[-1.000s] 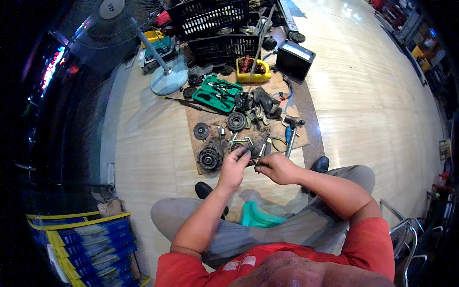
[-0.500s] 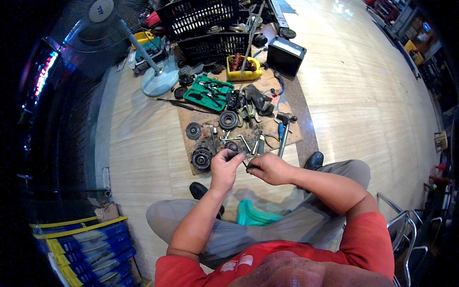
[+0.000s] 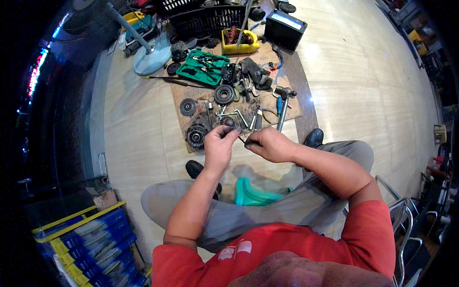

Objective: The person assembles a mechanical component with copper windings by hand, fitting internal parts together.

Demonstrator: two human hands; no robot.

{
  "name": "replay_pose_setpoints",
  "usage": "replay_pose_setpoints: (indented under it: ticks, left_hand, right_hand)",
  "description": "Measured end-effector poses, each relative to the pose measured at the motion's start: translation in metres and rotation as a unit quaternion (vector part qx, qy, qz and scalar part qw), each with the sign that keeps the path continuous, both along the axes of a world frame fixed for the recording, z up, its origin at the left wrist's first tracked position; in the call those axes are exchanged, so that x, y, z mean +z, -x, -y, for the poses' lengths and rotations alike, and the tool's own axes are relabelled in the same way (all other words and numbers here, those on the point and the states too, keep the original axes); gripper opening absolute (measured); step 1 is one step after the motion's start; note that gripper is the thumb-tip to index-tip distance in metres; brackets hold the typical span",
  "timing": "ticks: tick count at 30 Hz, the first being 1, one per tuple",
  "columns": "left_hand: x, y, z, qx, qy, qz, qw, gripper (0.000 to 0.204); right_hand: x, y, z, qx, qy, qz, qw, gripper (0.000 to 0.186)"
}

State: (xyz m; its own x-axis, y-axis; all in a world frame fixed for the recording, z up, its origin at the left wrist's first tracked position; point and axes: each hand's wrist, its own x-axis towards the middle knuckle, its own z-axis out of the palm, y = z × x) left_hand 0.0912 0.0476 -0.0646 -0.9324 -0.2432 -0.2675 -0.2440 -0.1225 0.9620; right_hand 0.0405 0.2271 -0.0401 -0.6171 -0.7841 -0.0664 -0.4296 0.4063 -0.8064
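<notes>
My left hand (image 3: 219, 147) and my right hand (image 3: 268, 144) meet in front of me above my knees, with a small dark metal part (image 3: 240, 139) pinched between their fingertips. Its exact shape is too small to tell. Just beyond the hands lies a brown cardboard sheet (image 3: 292, 107) strewn with greasy parts: a round toothed hub (image 3: 196, 135), a flat disc (image 3: 188, 106), a ringed pulley (image 3: 224, 93), bent keys and a blue-handled hammer (image 3: 282, 108).
A green tool case (image 3: 202, 67) lies open behind the cardboard, beside a yellow tray (image 3: 240, 43), black crates (image 3: 205, 19) and a black box (image 3: 285, 28). A fan base (image 3: 152, 56) stands far left. A blue and yellow crate (image 3: 86, 237) sits at lower left, a metal chair (image 3: 406, 225) at right, a teal stool (image 3: 256, 193) beneath me.
My view has dropped closer to the floor. Both hands stayed together on the small part, the fingers shifting slightly on it.
</notes>
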Motion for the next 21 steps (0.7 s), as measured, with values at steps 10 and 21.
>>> replay_pose_setpoints:
  ticks: [10, 21]
  left_hand:
    - [0.003, 0.002, -0.002, -0.026, -0.134, -0.004, 0.991, 0.014]
    - [-0.006, 0.001, 0.000, -0.001, -0.015, 0.005, 1.000, 0.012]
  right_hand:
    - [-0.004, 0.000, 0.000, -0.011, -0.012, -0.027, 0.999, 0.022]
    - [0.000, 0.003, -0.001, -0.005, -0.045, -0.030, 0.999, 0.018]
